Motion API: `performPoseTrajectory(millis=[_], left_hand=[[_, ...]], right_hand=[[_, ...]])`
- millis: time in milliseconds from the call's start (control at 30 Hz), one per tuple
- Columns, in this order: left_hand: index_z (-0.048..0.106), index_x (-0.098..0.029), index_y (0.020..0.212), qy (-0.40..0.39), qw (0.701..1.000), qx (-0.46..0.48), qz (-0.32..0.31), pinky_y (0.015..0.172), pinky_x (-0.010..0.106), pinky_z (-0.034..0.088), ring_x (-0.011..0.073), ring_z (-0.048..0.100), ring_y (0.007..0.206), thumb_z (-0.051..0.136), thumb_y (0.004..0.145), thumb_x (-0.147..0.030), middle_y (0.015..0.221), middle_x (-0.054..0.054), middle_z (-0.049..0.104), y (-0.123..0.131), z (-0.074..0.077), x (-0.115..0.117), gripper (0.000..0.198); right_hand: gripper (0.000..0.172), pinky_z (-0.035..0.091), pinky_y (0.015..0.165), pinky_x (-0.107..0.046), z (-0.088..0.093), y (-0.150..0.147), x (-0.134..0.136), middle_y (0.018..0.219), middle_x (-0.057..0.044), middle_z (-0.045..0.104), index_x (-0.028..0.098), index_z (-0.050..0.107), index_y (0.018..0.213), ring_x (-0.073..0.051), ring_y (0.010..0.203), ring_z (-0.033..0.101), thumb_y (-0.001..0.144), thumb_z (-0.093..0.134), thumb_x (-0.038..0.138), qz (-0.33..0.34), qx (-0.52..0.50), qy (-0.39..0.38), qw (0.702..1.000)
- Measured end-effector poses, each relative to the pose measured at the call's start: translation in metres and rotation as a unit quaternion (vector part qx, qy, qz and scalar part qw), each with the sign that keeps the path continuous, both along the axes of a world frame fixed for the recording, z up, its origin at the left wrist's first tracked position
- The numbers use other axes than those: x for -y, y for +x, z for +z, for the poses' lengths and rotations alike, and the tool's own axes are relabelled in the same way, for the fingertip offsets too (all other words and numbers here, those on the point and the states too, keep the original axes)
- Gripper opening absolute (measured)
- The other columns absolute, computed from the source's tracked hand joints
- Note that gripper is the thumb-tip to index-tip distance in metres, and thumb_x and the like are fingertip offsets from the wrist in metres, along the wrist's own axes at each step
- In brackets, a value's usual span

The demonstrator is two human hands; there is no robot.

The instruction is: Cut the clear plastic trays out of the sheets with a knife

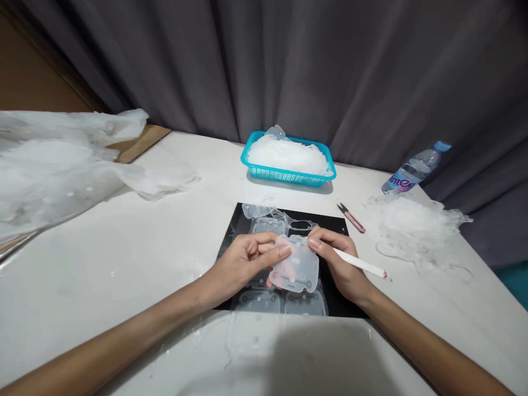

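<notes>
My left hand (251,256) grips a flat, translucent, roughly square plastic piece (299,267) by its left side, thumb on top and fingers beneath. At the upper right corner of that piece, my right hand (336,256) pinches the edge between thumb and fingers. A white pen-like tool (363,264) with a reddish end also lies in my right hand, pointing out to the right; its other end is hidden. Below both hands is a black mat (346,302), bearing several similar translucent pieces (259,301) joined in a sheet that hangs over the front edge.
A blue basket (284,176) heaped with translucent pieces stands at the back. Small thread snips (351,218) lie right of the mat. Farther right are a pile of plastic scraps (412,220) and a water bottle (414,168). Translucent sheets (61,165) are heaped on the left.
</notes>
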State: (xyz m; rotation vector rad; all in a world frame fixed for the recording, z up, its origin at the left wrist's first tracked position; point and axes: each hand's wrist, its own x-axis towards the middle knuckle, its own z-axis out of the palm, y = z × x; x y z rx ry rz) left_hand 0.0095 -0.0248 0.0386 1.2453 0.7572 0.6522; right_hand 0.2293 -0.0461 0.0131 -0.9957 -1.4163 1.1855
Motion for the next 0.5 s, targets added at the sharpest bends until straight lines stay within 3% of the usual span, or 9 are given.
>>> performPoseTrajectory(millis=[267, 500], left_hand=[[0.076, -0.018, 0.094, 0.035, 0.999, 0.012, 0.019, 0.065, 0.019, 0.055, 0.0119, 0.068, 0.071, 0.076, 0.096, -0.036, 0.081, 0.0, 0.074, -0.0019, -0.0044, -0.0015, 0.019], [0.076, -0.017, 0.093, 0.039, 0.999, -0.008, 0.018, 0.068, 0.021, 0.055, 0.0144, 0.07, 0.074, 0.077, 0.095, -0.039, 0.082, 0.001, 0.075, -0.003, -0.0046, -0.0018, 0.021]], right_hand=[[0.026, 0.039, 0.069, -0.032, 0.0034, 0.0041, -0.001, 0.081, -0.002, 0.059, 0.023, 0.07, 0.081, -0.018, 0.075, 0.052, 0.1, 0.065, 0.04, 0.002, 0.0, 0.023, 1.0], [0.021, 0.041, 0.071, -0.031, 0.007, 0.0045, -0.0011, 0.084, -0.001, 0.063, 0.023, 0.073, 0.082, -0.017, 0.077, 0.056, 0.1, 0.068, 0.033, 0.004, -0.011, 0.033, 0.999]])
